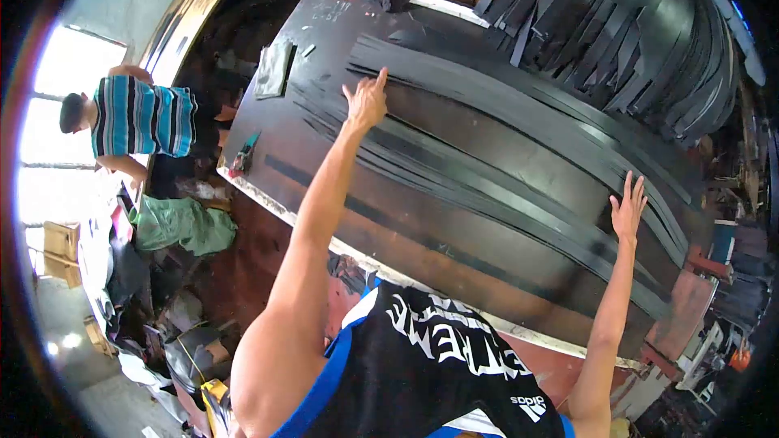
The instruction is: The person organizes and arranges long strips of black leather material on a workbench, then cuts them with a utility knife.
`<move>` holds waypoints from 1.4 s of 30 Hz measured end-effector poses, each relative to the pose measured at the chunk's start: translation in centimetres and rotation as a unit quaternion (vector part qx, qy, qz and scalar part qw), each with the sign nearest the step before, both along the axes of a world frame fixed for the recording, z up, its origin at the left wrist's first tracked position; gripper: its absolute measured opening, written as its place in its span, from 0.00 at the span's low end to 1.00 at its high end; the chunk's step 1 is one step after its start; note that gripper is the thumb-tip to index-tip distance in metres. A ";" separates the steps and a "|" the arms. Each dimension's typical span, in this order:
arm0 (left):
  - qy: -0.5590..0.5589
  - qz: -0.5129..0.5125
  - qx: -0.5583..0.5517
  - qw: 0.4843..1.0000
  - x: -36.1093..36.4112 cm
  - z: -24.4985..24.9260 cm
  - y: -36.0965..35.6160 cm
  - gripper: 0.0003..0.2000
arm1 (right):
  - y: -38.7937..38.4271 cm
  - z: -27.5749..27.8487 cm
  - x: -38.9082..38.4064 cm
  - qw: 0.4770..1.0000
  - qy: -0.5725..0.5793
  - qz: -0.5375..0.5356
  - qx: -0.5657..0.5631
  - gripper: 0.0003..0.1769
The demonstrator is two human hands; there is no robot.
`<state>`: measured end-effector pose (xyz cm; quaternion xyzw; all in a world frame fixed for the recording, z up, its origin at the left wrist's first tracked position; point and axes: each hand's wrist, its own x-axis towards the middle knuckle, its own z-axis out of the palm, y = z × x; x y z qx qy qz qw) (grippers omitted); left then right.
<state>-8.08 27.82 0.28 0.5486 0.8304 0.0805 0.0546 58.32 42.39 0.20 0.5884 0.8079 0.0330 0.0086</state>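
Note:
Long black strips (487, 93) lie in a bundle lengthwise across the far half of a dark worktable (503, 150). A second bundle of black strips (479, 182) runs nearer to me, alongside the first. My left hand (367, 104) is at the left ends of the strips, index finger stretched out and thumb apart, with nothing held. Over at the right end, my right hand (628, 209) reaches to the far bundle with its fingers extended, fingertips right at the strips' edge. A single dark strip (389, 223) lies closest to the table's front edge.
A big heap of black strips (625, 32) is piled behind the table. A folded grey cloth (274, 70) and a red-and-green tool (243, 156) lie at the table's left end. A person in a striped shirt (146, 118) stands at left, near a green sack (182, 225).

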 end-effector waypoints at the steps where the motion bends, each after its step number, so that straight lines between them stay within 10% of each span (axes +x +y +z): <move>1: -0.004 -0.007 0.032 0.999 -0.4 1.3 -0.3 0.34 | -0.8 0.7 -0.7 0.999 0.044 0.006 0.013 0.41; 8: -0.093 -0.062 0.103 0.988 -5.4 8.0 -9.3 0.15 | -14.0 5.2 -10.5 0.966 0.234 0.112 -0.013 0.16; 28: -0.017 -0.392 0.094 0.915 3.3 3.4 -7.1 0.18 | -16.5 3.6 -7.2 0.982 0.182 0.042 -0.010 0.18; 36: -0.167 -0.275 -0.008 0.947 1.4 6.3 -10.1 0.16 | -16.0 5.5 -3.3 0.960 0.268 0.001 -0.082 0.25; 42: -0.177 -0.222 -0.066 0.957 -7.6 5.2 -16.0 0.16 | -17.3 6.8 5.6 0.985 0.139 -0.069 0.071 0.30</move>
